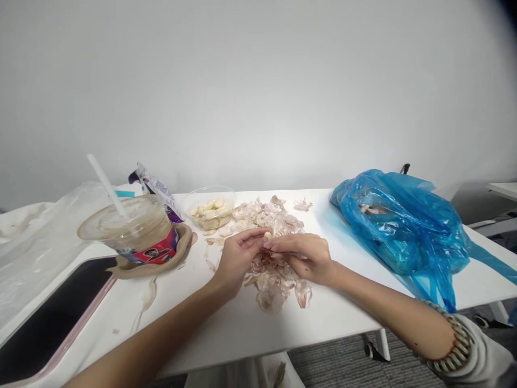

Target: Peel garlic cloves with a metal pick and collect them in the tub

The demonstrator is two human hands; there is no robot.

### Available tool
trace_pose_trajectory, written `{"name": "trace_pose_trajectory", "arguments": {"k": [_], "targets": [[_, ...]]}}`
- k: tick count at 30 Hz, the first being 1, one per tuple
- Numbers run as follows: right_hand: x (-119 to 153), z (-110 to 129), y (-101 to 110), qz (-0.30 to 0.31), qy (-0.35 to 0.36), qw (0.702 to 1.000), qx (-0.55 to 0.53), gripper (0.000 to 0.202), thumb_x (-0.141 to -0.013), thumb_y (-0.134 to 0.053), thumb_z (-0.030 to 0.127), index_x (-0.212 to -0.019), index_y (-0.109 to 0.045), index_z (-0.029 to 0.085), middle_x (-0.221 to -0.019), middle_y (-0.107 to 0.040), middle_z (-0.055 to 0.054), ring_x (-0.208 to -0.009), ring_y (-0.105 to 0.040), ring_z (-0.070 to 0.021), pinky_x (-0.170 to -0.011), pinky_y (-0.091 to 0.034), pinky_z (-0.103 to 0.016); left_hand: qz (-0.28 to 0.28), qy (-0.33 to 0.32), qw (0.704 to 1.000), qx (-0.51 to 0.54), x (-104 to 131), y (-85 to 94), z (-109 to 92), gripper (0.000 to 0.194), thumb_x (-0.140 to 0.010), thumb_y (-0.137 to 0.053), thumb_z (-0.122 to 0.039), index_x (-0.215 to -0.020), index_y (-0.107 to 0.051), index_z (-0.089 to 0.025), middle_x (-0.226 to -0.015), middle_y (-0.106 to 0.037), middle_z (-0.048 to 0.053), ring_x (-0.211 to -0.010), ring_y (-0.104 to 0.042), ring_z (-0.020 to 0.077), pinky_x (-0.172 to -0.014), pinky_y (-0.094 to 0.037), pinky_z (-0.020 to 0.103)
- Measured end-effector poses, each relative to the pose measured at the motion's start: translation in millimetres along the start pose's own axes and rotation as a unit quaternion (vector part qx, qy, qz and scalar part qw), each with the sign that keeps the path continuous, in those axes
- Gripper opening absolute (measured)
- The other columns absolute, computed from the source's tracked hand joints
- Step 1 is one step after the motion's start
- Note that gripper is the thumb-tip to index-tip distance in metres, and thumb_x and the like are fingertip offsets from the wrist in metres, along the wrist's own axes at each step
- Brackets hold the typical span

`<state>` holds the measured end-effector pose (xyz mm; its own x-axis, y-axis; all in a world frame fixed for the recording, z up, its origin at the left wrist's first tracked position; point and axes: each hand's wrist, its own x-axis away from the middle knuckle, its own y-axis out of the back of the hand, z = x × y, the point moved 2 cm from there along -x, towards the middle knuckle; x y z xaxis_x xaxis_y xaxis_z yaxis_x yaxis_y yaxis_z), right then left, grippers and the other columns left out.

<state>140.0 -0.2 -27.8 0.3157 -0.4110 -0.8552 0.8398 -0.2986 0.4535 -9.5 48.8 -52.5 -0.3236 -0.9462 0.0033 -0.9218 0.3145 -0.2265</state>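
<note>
Cream-coloured garlic clove (267,235), right of clear plastic bowl (210,193); clamped in left hand (238,256) grip; right hand (309,254) equally near, fingertips touching, closure unclear; long axis indistinct.

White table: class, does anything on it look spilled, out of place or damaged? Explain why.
The papery skins stand out: they lie loose on the white table, and one stray strip sits apart from the heap, near the drink cup. It looks untidy; nothing appears clearly damaged.

The garlic clove (267,235) is cream, the skins (271,291) pinkish-white, the bag (420,231) blue, the table (327,318) white.
</note>
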Motion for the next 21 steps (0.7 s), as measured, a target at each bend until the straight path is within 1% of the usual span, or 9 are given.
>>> {"name": "trace_pose_trajectory", "arguments": {"k": [4, 8, 13, 17, 21], "targets": [[1.9, -1.0, -1.7, 0.019, 0.011, 1.000, 0.018, 0.024, -0.083, -0.047, 0.005, -0.099, -0.059, 0.019, -0.091, -0.073, -0.007, -0.087, -0.069, -0.0148, -0.070, -0.059, -0.025, 0.002, 0.007, 1.000, 0.009, -1.0, 1.0, 1.0, 0.029, -0.065, -0.075, -0.027, -0.092, -0.071, -0.018, -0.095, -0.074, 0.008, -0.079, -0.067, 0.0195, -0.072, -0.051, 0.029], [1.1, -1.9, 0.2, 0.007, 0.009, 1.000, 0.015, 0.020, -0.084, -0.052, 0.008, -0.099, -0.060, 0.018, -0.090, -0.073, -0.007, -0.087, -0.069, -0.0144, -0.072, -0.058, -0.025, 0.011, 0.010, 1.000, 0.017, -0.1, -0.1, 0.2, 0.029, -0.066, -0.074, -0.026, -0.093, -0.070, -0.016, -0.092, -0.073, 0.008, -0.079, -0.067, 0.0189, -0.073, -0.051, 0.029], [-2.0, 1.4, 2.3, -0.004, 0.017, 1.000, 0.007, 0.018, -0.084, -0.054, 0.009, -0.099, -0.060, 0.017, -0.091, -0.073, -0.008, -0.087, -0.069, -0.0144, -0.071, -0.059, -0.024, 0.023, 0.006, 0.999, 0.024, 0.9, -1.0, -2.9, 0.025, -0.069, -0.073, -0.024, -0.092, -0.069, -0.017, -0.089, -0.073, 0.006, -0.082, -0.066, 0.0171, -0.074, -0.051, 0.026], [-3.7, 2.0, 5.9, -0.049, 0.005, 0.999, 0.008, 0.019, -0.081, -0.058, 0.007, -0.097, -0.060, 0.017, -0.087, -0.074, -0.008, -0.080, -0.070, -0.0146, -0.068, -0.058, -0.024, 0.033, -0.003, 0.999, 0.032, 0.7, -1.5, -3.9, 0.023, -0.070, -0.072, -0.023, -0.092, -0.069, -0.017, -0.083, -0.074, 0.004, -0.080, -0.067, 0.0165, -0.073, -0.051, 0.025], [-3.9, -1.3, 9.9, -0.099, -0.015, 0.994, 0.046, 0.020, -0.079, -0.060, 0.006, -0.096, -0.060, 0.019, -0.082, -0.073, -0.005, -0.078, -0.070, -0.0148, -0.066, -0.057, -0.025, 0.035, -0.012, 0.998, 0.041, 0.0, -1.4, -2.7, 0.022, -0.070, -0.072, -0.023, -0.092, -0.068, -0.018, -0.082, -0.074, 0.003, -0.076, -0.067, 0.0155, -0.074, -0.052, 0.026]]}}
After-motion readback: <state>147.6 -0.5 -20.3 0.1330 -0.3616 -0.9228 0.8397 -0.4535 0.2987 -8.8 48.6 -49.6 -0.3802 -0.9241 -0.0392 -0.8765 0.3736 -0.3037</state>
